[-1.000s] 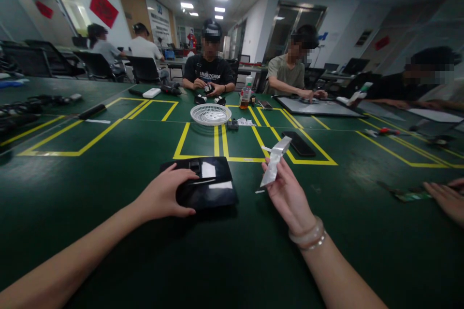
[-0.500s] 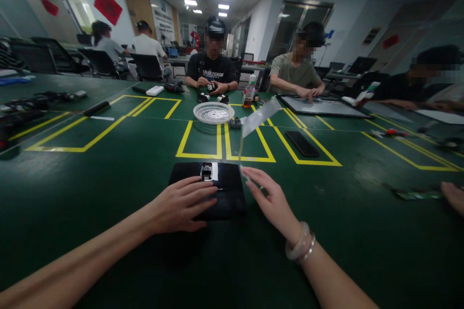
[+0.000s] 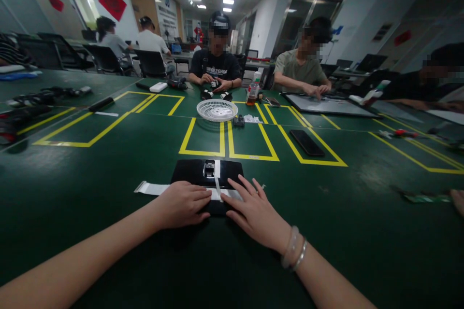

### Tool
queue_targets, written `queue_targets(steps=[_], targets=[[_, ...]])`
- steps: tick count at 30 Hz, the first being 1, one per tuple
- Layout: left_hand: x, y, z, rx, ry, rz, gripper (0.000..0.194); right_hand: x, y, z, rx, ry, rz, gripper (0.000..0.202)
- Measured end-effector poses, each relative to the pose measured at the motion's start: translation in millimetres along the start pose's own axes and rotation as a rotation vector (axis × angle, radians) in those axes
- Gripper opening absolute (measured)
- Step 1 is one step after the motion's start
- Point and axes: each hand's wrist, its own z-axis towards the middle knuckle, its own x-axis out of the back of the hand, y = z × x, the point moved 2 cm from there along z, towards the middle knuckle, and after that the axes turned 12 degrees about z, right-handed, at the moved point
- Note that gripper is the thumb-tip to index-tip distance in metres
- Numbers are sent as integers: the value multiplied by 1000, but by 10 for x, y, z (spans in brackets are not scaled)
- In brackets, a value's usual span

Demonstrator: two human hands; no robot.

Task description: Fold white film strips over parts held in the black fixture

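Observation:
A black glossy flat panel [image 3: 192, 172] lies on the table in front of me, with a small metal part [image 3: 209, 169] set into its top. Across it runs a white flat ribbon cable [image 3: 154, 188], its left end sticking out past the panel's edge. A narrower white strip [image 3: 217, 178] crosses the panel near its middle. My left hand [image 3: 184, 204] rests on the cable and panel, fingers stretched out. Fingers spread, my right hand [image 3: 252, 207] lies over the cable's right part and hides some of it.
Beyond the panel, yellow tape outlines mark the green table [image 3: 108, 203]. A white plastic basket [image 3: 216, 110], a small dark part [image 3: 238, 120] and a black phone [image 3: 306, 142] lie there. A bottle [image 3: 253, 92] stands farther back. Several people sit around, one [image 3: 217, 67] directly opposite.
The white cable, raised from my right hand before, now lies across the panel. My right hand has moved left onto it. My left hand has stayed on the panel, shifting slightly.

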Motion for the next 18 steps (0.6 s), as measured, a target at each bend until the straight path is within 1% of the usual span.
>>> queue_targets(steps=[3,5,9,11,15,16,18], targets=[[15,4,-5,3,9,1,29,-3,5,-7,-3,-10,-8,43],[17,-5,-9,6,6,-2,29,3,8,-9,6,9,-15,43],[14,-25,2,23,-56,-6,32,30,9,-12,7,58,-37,39],[19,-35,19,70,-85,0,44,42,7,-13,5,58,-36,37],[21,-71,36,215,-140,17,81,66,2,-7,9,56,-20,36],[15,-80,32,233,-159,10,86,74,2,-3,12,62,-17,36],[1,-94,22,248,-194,-17,89,93,9,3,10,90,-14,37]])
